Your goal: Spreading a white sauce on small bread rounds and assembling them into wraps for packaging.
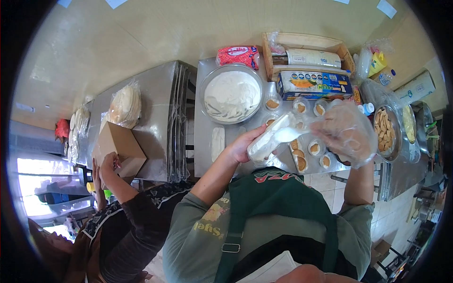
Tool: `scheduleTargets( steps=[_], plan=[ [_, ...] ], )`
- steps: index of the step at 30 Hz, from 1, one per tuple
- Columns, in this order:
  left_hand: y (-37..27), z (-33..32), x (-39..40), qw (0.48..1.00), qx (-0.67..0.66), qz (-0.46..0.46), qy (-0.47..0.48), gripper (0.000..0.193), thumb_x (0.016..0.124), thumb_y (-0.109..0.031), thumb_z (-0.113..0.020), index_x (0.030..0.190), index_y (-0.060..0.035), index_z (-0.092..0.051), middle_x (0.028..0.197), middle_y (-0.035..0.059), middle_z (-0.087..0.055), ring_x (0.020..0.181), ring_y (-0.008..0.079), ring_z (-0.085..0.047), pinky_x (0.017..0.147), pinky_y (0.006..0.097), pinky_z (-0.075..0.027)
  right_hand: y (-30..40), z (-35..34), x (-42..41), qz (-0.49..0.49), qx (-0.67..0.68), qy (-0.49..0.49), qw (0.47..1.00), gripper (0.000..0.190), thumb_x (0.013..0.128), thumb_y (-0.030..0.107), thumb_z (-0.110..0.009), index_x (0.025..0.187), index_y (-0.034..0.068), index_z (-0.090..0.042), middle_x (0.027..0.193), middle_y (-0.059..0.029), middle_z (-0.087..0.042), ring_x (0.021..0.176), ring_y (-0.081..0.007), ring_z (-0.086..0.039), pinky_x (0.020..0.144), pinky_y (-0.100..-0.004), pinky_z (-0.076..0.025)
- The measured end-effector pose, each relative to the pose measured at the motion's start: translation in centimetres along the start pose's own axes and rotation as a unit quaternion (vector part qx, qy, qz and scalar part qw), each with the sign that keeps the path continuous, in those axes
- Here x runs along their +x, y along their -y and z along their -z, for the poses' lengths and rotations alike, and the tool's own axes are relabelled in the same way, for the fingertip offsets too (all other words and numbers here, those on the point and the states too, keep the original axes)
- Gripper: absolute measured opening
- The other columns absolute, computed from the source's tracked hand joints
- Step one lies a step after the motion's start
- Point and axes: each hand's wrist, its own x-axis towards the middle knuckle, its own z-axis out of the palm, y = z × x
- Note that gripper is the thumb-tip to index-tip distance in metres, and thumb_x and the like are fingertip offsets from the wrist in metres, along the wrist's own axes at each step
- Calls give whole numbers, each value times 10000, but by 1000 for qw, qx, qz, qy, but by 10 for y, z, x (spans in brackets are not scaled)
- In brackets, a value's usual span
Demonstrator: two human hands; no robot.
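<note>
My left hand holds a long clear plastic tray filled with white cream, tilted above the table's front part. In my right hand, covered by a clear plastic glove, is a white plastic spoon, its bowl on the cream near the tray's right side. Behind the tray stands a big round metal bowl of white cream. Small clear cups with brown biscuit pieces stand between and around my hands. A long tray of round biscuits on cream lies in front, and a cream-filled tray lies to the left.
Behind are a red-pink package, a wooden box with a film roll and a blue carton. A bowl of biscuit pieces stands at right. At left, a co-worker's hands touch a cardboard box beside bagged flatbreads.
</note>
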Motion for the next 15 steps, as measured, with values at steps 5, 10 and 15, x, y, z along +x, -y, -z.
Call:
scheduleTargets(
  steps=[5,10,15],
  plan=[
    [3,-7,3,996,28,0,-84,549,890,-422,-351,1243,-1,-357,1076,160,-541,885,254,-594,700,337,-516,2,-19,-3,-3,2,56,998,107,608,177,-699,693,143,-644,606,-37,-498,600,-230,-462,576,-338,-363],
    [3,3,2,999,18,-3,-36,545,890,-414,-357,1248,-2,-353,1108,165,-527,895,263,-590,719,343,-509,-17,-16,-17,-32,-26,9,999,73,642,184,-684,687,141,-648,629,-43,-505,601,-229,-469,578,-331,-371],
    [7,3,4,999,-18,-12,-38,542,889,-412,-361,1260,-17,-348,1152,165,-503,956,277,-562,812,378,-469,-19,12,-23,-99,-99,-36,989,87,673,177,-668,741,123,-660,635,-56,-534,628,-233,-513,590,-342,-407]
  ],
)
